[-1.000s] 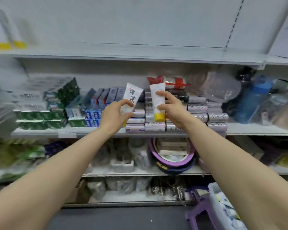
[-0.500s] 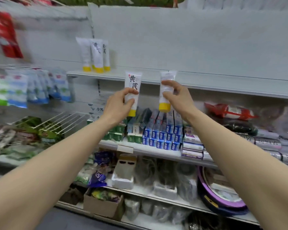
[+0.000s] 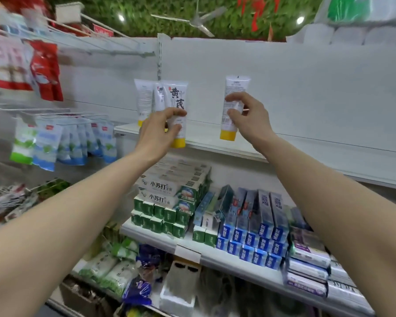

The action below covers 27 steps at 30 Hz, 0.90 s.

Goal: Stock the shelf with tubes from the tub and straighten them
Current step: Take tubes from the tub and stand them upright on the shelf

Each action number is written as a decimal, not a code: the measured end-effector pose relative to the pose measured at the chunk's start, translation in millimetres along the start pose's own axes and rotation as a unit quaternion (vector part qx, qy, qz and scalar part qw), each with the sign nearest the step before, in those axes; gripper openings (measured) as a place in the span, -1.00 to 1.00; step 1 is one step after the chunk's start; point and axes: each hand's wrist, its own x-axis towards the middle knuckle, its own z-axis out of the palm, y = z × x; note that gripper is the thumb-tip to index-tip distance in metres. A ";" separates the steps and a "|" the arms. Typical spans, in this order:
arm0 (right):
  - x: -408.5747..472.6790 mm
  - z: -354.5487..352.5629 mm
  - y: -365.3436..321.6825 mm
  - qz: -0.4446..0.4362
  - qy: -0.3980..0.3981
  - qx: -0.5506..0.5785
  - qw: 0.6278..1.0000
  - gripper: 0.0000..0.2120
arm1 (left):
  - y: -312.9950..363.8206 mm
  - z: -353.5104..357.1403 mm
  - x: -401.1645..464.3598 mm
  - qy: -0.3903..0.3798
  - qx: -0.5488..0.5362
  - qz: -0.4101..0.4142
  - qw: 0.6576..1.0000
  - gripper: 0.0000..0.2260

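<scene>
Both raised since earlier: left hand (image 3: 158, 131) and right hand (image 3: 247, 115) each pinch a white yellow-capped plastic tube (image 3: 232, 106) mid-body above the white shelf (image 3: 206, 139); light, squashy.

shelf (image 3: 284, 143) bare right of tube (image 3: 232, 106) | left blocked: standing tubes (image 3: 146, 99)

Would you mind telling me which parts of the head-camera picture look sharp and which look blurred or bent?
Head view: the left hand and right hand, each gripping a yellow-capped tube, read fairly sharp; the hanging packets at far left are smeared; the upper shelf edge slants and bows with wide-angle distortion; two ceiling lights glare.
</scene>
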 end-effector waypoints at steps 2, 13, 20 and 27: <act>23.6 9.2 9.7 -0.008 -0.002 0.001 1.000 -0.72 | -10.8 7.7 20.6 0.003 0.023 -0.008 1.000 -0.70; 113.3 75.2 68.1 -0.031 -0.064 -0.068 0.995 -0.71 | -54.2 58.8 74.5 0.010 0.056 -0.016 0.998 -0.67; 138.1 110.1 82.0 -0.047 -0.134 -0.120 0.983 -0.68 | -65.5 64.3 88.2 0.000 0.056 -0.002 0.998 -0.68; 154.1 137.8 78.8 -0.063 -0.143 -0.124 0.980 -0.72 | -71.9 66.2 93.2 -0.010 0.050 0.004 0.999 -0.66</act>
